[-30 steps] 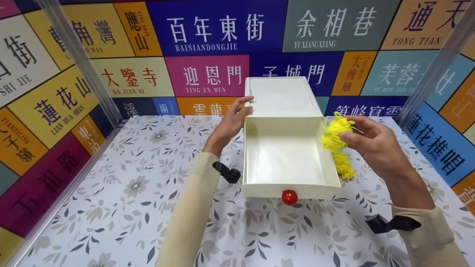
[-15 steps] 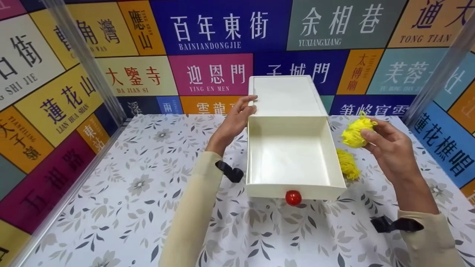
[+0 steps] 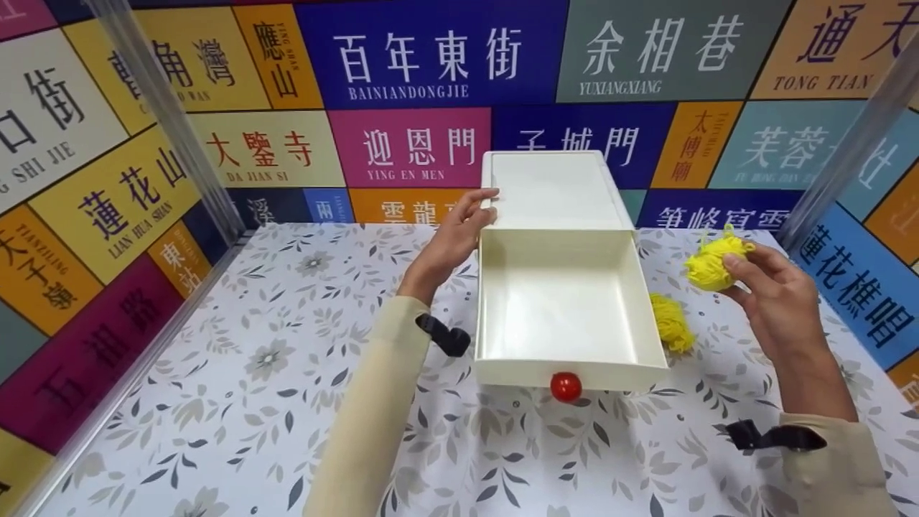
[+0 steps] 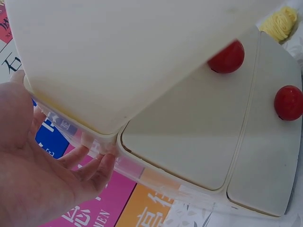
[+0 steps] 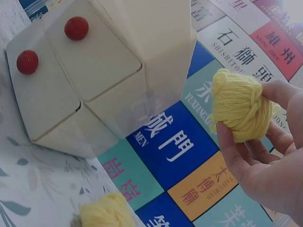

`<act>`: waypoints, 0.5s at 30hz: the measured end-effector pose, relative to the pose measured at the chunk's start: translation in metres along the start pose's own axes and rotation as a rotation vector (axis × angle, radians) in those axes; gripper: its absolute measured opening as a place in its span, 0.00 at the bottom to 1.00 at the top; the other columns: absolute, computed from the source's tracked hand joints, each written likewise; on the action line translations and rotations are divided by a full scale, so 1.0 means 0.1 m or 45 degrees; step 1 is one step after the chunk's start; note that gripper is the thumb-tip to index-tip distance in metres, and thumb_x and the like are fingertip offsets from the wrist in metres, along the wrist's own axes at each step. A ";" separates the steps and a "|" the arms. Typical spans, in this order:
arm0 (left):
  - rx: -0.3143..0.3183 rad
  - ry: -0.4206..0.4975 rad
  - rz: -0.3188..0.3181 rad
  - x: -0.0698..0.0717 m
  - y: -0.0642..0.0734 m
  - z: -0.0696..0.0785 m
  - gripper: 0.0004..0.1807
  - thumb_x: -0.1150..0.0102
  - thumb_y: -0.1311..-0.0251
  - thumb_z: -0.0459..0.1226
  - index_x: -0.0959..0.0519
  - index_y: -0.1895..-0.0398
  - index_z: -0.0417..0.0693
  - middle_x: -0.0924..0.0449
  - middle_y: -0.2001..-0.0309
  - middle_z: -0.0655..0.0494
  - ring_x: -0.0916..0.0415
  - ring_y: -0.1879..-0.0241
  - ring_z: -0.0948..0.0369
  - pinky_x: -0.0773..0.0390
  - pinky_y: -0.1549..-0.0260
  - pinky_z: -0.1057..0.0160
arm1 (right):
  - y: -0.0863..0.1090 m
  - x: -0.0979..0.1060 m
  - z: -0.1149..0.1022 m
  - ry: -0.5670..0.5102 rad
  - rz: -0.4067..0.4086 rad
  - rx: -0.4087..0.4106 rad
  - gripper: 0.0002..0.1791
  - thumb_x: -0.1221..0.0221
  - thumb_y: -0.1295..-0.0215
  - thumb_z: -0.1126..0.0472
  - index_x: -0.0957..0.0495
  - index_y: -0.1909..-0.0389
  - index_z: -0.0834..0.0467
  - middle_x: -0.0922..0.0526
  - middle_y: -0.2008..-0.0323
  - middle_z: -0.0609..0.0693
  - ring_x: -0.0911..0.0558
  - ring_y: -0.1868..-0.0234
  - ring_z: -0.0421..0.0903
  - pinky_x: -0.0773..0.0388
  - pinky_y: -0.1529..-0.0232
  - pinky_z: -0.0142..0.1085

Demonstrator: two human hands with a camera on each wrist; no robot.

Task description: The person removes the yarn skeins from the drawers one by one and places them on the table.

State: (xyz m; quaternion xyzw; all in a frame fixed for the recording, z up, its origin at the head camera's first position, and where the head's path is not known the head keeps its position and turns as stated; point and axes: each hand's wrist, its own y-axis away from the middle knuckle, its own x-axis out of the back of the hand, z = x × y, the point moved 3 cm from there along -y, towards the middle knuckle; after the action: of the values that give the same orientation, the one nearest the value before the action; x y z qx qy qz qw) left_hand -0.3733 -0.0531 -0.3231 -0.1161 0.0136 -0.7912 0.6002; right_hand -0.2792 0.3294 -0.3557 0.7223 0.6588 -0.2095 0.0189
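A white drawer cabinet point(image 3: 553, 190) stands toward the back of the table with its top drawer point(image 3: 513, 373) pulled far out. That drawer has a round red knob point(image 3: 566, 386) and nothing inside. My left hand point(image 3: 459, 233) rests at the cabinet's left side, fingers at its top edge; in the left wrist view its relaxed fingers point(image 4: 102, 170) touch the side. My right hand point(image 3: 786, 305) pinches a yellow yarn ball point(image 3: 714, 266) in the air, right of the drawer. A second yellow yarn ball point(image 3: 671, 323) lies on the table by the drawer's right wall.
Below, two closed drawers with red knobs point(image 5: 76, 28) show in both wrist views. A white tablecloth point(image 3: 266, 359) with grey leaves covers the table. Behind stands a wall of colourful street-name panels point(image 3: 431, 50), with clear upright strips point(image 3: 161, 115) at the corners.
My right hand has moved right with the yarn ball, away from the drawer's right wall. The left hand keeps its place on the cabinet; the view has shifted slightly.
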 end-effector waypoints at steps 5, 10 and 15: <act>0.014 0.014 0.007 0.02 0.02 0.00 0.22 0.57 0.23 0.41 0.35 0.28 0.54 0.31 0.35 0.43 0.25 0.46 0.52 0.22 0.41 0.53 | -0.04 0.08 0.02 0.026 0.041 -0.008 0.16 0.37 0.33 0.65 0.26 0.46 0.61 0.23 0.53 0.49 0.22 0.56 0.41 0.16 0.55 0.28; 0.034 0.003 0.008 0.00 0.01 0.00 0.22 0.58 0.23 0.42 0.35 0.28 0.56 0.32 0.33 0.44 0.25 0.45 0.51 0.22 0.40 0.53 | -0.06 0.21 0.06 0.059 0.112 -0.064 0.18 0.36 0.34 0.63 0.26 0.46 0.59 0.24 0.52 0.48 0.24 0.55 0.40 0.17 0.56 0.27; 0.037 -0.015 0.014 -0.02 0.02 0.01 0.22 0.58 0.23 0.42 0.35 0.28 0.57 0.33 0.32 0.44 0.28 0.40 0.51 0.25 0.37 0.51 | -0.10 0.35 0.12 0.089 0.158 -0.134 0.20 0.36 0.34 0.64 0.30 0.44 0.56 0.27 0.51 0.46 0.24 0.54 0.38 0.18 0.57 0.25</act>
State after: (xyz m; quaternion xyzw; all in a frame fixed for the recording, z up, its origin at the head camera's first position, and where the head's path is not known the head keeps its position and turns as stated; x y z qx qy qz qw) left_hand -0.3712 -0.0518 -0.3225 -0.1119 -0.0009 -0.7873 0.6064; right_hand -0.2903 0.3605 -0.3756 0.7666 0.6231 -0.1478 0.0468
